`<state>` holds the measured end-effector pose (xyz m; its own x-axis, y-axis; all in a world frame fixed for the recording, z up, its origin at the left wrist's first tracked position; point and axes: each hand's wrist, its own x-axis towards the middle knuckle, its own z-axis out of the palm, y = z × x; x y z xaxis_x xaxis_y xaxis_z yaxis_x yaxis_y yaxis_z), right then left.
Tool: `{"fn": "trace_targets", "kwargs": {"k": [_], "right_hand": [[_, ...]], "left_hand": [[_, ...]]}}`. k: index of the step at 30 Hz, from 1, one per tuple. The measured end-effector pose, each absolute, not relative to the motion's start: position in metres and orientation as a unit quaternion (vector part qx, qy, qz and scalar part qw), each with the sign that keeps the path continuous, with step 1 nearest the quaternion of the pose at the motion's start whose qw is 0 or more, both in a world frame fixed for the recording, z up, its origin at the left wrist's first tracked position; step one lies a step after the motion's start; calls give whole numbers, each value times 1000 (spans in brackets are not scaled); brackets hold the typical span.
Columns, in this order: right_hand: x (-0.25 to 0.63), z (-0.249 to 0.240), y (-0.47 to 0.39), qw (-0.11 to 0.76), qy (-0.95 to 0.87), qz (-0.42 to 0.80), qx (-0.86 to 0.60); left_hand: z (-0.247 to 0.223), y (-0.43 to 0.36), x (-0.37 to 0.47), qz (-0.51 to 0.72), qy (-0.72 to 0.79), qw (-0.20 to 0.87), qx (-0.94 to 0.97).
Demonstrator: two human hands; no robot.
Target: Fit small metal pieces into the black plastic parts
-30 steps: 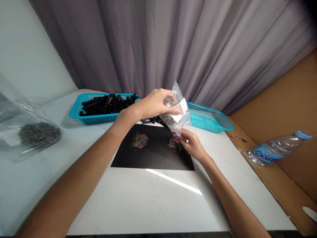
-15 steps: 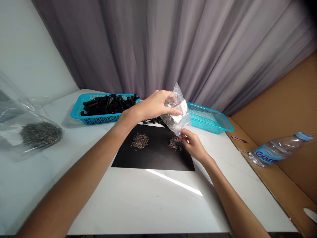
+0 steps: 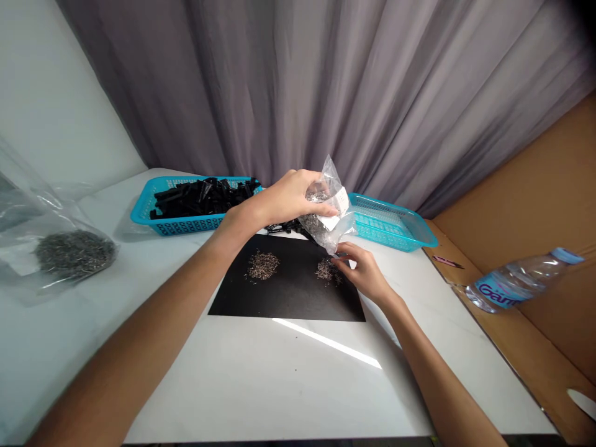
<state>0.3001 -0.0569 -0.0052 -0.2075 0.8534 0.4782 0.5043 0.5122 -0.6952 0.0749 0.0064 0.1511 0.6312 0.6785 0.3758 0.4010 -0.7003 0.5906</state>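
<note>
My left hand is closed round a clear plastic bag with small silvery metal pins or screws and a white label inside. The bag is tilted, its lower end pointing down over a black sheet. At that lower end, my right hand curls its thumb and forefinger against the plastic; the exact grip is partly hidden. Just below lies a small pile of metal pieces on the sheet's right side. A larger pile rests on its left side.
A blue basket with black plastic parts stands back left. Another blue basket is back right. More black parts lie behind the sheet. At left is a second bag of metal pieces; at right, a water bottle and pink cutter.
My right hand's fingers have shifted slightly at the bag's lower end. My left hand holds the bag almost as before; the whole view has drifted slightly.
</note>
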Motion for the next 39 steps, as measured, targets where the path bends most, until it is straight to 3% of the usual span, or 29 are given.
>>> {"fn": "trace_targets", "kwargs": {"k": [10,26,33,39], "right_hand": [[318,-13,-51,323,-747,147,-563],[305,16,-72,289,-734,157,-594],[303,18,-75,126,-659,102,-734],[293,8,-71,184,-666,150,-707]], "left_hand": [[153,7,72,302,299,225,877],[149,15,69,276,332,199,880],[154,9,71,265,357,191,875],[152,11,73,260,362,195,874]]}}
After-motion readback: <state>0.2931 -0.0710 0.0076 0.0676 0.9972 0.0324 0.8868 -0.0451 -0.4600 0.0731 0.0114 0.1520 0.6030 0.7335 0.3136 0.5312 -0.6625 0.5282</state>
